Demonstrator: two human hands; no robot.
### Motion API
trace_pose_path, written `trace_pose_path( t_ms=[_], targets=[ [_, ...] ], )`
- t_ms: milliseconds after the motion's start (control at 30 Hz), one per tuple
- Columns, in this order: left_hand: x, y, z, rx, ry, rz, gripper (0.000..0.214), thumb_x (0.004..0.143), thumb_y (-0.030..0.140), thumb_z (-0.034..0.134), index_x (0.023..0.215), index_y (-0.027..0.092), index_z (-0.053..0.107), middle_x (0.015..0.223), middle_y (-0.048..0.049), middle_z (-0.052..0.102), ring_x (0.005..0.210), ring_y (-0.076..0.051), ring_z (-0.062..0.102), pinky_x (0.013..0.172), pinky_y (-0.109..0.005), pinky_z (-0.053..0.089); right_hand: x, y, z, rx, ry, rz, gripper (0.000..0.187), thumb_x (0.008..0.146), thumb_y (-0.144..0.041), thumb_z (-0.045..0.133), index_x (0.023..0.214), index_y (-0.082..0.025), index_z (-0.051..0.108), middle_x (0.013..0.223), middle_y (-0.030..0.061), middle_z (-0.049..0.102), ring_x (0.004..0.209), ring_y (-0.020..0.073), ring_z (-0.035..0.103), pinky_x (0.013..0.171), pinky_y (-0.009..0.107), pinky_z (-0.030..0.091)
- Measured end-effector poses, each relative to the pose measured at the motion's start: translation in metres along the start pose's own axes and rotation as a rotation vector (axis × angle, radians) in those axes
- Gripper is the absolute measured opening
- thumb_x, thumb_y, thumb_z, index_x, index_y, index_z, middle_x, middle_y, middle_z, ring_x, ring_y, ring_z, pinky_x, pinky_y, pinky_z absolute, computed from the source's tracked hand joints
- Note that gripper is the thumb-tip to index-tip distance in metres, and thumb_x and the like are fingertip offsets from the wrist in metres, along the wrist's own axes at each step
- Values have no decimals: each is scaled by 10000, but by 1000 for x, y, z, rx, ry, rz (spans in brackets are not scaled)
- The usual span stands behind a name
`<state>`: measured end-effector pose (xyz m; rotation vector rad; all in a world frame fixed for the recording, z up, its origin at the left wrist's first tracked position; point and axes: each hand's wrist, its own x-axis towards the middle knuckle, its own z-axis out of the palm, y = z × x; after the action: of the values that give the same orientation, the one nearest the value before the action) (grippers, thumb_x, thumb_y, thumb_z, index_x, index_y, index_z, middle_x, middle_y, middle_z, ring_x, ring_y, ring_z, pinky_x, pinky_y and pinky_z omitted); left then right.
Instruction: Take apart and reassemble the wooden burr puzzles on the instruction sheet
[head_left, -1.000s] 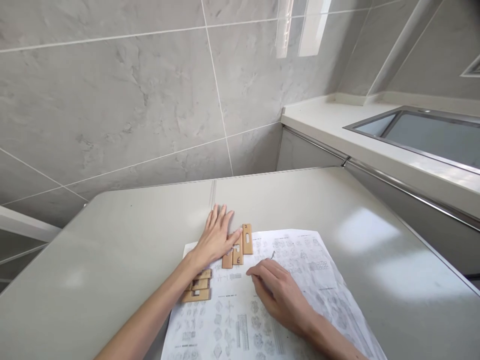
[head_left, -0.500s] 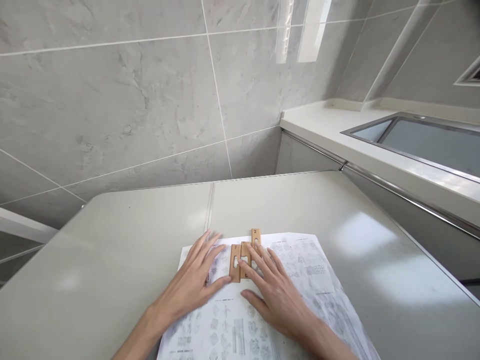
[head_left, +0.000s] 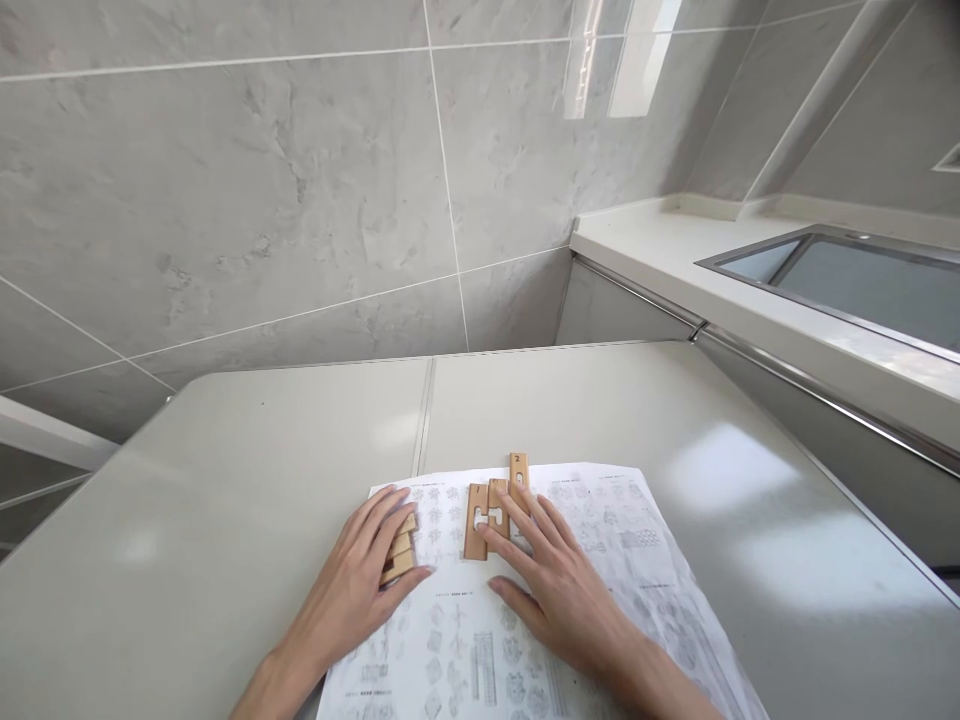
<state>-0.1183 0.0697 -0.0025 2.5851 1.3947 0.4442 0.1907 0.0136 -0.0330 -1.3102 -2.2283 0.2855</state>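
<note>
Flat wooden puzzle pieces with cut-out slots lie side by side on a printed sheet. The left piece bears a mark like a 1. A middle piece adjoins it, and the right piece, marked 2, sticks out farther past the sheet's far edge. My right hand rests with spread fingers on the middle and right pieces, partly hiding them. My left hand curls around several other light wooden pieces at the sheet's left side, its fingers over the far side and thumb at the near side.
The sheet lies on a pale table with a seam across it. Beyond stands a grey tiled wall. To the right runs a white counter with a sink. A white frame is at the far left.
My left hand has moved left, away from the left slotted piece, and closed around the other wooden pieces. My right hand stays on the slotted pieces. The view has shifted slightly.
</note>
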Motion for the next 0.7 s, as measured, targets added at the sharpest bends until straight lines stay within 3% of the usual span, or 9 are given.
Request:
trace_pose_path(
  t_ms=[133,267,500,700],
  targets=[
    [6,-1,7,54,54,-65,671,1069,522,651,1666,350,398,1670,-112,539,1578,-416,459,1221,-633,512,-1,1,0,-12,-4,6,546,1075,-229,672,1602,-294,545,1807,105,347,1686,386,246,1299,718,376],
    [11,19,6,67,87,-47,750,1102,458,601,1748,362,232,1743,-109,446,1628,-421,381,1254,-650,469,0,0,-1,-14,-13,7,507,1083,-212,657,1577,-271,565,1797,129,365,1682,382,261,1301,725,367],
    [16,74,14,-56,-20,124,719,1120,379,589,1746,398,237,1764,-64,434,1642,-392,378,1282,-643,461,2,0,-5,-15,24,14,418,1096,-172,611,1497,-290,619,1692,142,522,1640,350,383,1303,723,363],
    [23,88,32,-147,-81,102,777,1117,409,599,1767,387,174,1806,-74,353,1641,-377,389,1262,-606,510,4,0,-7,6,97,11,343,1082,-96,558,1361,-259,673,1527,159,641,1530,337,541,1297,706,376]
  ],
)
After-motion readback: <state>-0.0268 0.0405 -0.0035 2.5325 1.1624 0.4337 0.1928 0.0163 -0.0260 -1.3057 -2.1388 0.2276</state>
